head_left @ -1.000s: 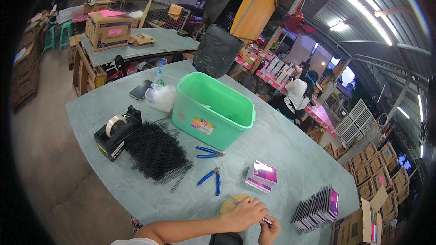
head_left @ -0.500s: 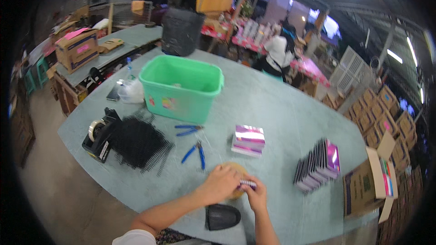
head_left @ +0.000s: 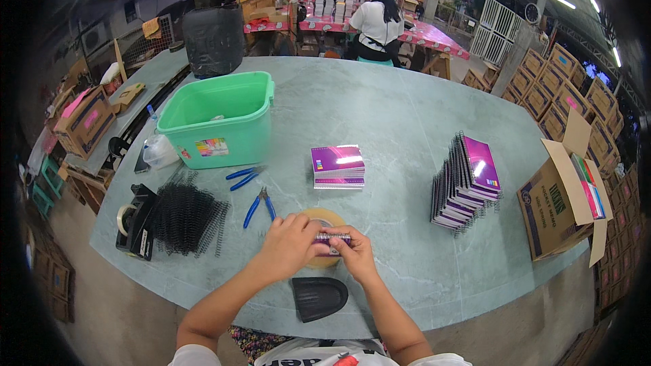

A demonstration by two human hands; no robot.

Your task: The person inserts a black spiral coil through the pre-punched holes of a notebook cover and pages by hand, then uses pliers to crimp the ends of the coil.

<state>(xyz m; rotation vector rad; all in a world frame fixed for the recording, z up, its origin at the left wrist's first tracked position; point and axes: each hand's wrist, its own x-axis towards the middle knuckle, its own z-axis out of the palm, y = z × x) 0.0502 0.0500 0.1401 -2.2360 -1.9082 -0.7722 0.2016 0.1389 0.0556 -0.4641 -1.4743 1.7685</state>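
Note:
My left hand (head_left: 290,242) and my right hand (head_left: 354,256) are closed on a small purple notebook (head_left: 332,247) with its edge turned up. They hold it over a tan ring that looks like a roll of packing tape (head_left: 324,215). Just beyond lies a stack of purple notebooks (head_left: 338,168). Two blue-handled pliers (head_left: 259,207) (head_left: 243,176) rest to the left, beside a heap of black spiral coils (head_left: 186,217). A rounded black plastic piece (head_left: 320,299) sits close to me, below the notebook.
A black tape dispenser (head_left: 137,224) stands left of the coils. Behind is a green tub (head_left: 215,129). On the right are a pile of spiral-bound notebooks (head_left: 468,186) and an open cardboard box (head_left: 556,207). A person (head_left: 378,24) sits at a far table.
The view has turned and straightened, so the table things appear shifted to the left. Both hands stay on the notebook over the tan ring, with more of its purple cover showing.

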